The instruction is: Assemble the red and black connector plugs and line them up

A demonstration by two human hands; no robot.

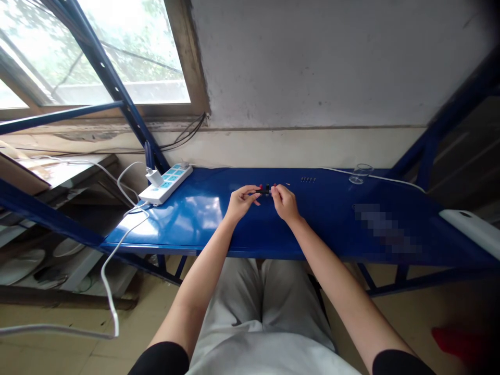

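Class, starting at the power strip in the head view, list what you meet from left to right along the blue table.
Power strip, left hand, small dark piece with red parts, right hand, row of tiny pieces, clear round container, white object at the right edge.

Window: is glowing, left. Wall: is rising behind table. Shelf: is standing left. Floor: is showing below.

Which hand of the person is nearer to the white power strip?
The left. The left hand is to the right of the power strip, apart from it; the right hand is farther that way.
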